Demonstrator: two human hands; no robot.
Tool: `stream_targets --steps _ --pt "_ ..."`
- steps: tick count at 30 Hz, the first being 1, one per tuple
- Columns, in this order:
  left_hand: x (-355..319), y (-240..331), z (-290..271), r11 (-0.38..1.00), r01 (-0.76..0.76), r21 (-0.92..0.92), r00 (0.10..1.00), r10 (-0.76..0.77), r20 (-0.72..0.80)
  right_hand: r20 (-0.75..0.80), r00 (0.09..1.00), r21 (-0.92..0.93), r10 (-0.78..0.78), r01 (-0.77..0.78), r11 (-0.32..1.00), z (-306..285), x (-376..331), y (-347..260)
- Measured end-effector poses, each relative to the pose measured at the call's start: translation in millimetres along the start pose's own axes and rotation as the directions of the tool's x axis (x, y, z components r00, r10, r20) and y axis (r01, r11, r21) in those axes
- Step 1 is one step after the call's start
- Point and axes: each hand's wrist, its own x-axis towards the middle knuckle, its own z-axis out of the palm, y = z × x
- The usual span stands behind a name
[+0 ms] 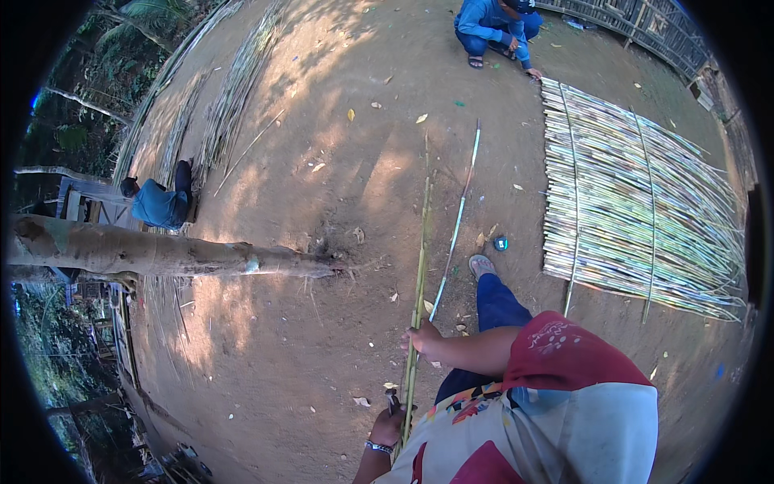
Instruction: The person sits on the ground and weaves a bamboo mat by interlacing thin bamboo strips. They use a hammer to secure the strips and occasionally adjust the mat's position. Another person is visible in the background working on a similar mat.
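Observation:
My right hand (423, 340) is wrapped round a small bundle of long green stalks (421, 286), gripping it near its middle. They run up and away over the bare ground. Lower down and closer to my body, my left hand (389, 427), with a beaded bracelet at the wrist, is closed round a dark, short tool (393, 401) whose kind is unclear. The near part of the stalks passes right against this hand. A thinner pale stalk (457, 226) with a dark tip lies to the right of the bundle.
A wide mat of stalks with two cross poles (575, 161) lies at right; a person in blue (490, 28) squats at its far corner. A tree trunk (177, 250) reaches in from the left. Another person (161, 202) sits near piled stalks (234, 105). A small blue-and-black object (501, 243) lies near my foot.

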Motion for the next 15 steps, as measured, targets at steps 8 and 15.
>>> stream_targets --steps 8,15 --pt "-87.1 -46.4 -31.3 0.915 -0.134 0.381 0.991 0.123 0.052 -0.028 0.997 0.066 -0.071 0.073 0.995 24.9 25.8 -11.0" --pt "-134.3 -87.1 -36.2 0.674 -0.276 0.685 0.926 0.376 0.003 -0.362 0.89 -0.369 -0.276 0.135 0.92 56.3 40.1 37.6"
